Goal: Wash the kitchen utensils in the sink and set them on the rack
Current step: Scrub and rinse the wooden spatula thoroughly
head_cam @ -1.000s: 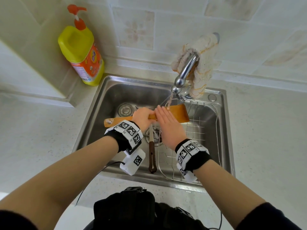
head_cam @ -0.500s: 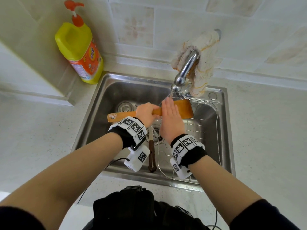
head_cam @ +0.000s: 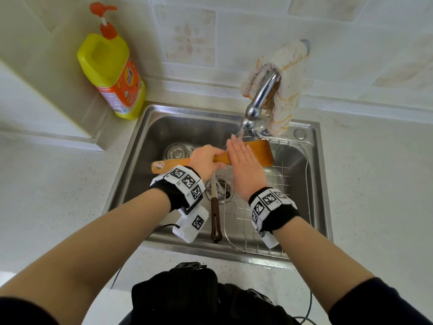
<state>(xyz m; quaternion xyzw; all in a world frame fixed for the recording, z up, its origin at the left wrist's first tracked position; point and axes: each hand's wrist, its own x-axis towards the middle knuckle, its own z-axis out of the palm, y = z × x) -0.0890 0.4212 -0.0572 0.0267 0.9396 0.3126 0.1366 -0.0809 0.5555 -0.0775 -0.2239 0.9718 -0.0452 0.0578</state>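
**Spatula held crosswise under the tap**

The wooden spatula point(head_cam: 259, 150) lies with its long axis running left to right across the sink point(head_cam: 150, 141), held above the basin near the back edge. Its rounded handle end points at the sink's left wall; its broad blade points right, over the back part of the wire rack point(head_cam: 291, 177) and just below the faucet point(head_cam: 260, 97) spout.

The left hand point(head_cam: 206, 160) has its fingers curled round the middle of the handle. The right hand point(head_cam: 243, 170) lies flat, fingers straight and together, across the neck where handle meets blade, fingertips toward the sink's back edge.

That palm hides the neck of the spatula, and the left fist covers part of the handle. Whether water runs from the spout is hard to make out.

A knife point(head_cam: 214, 207) lies on the sink floor beside the rack's left edge, dark handle toward the front edge, blade toward the drain; its tip is hidden under the hands. The right wrist covers the rack's front part.
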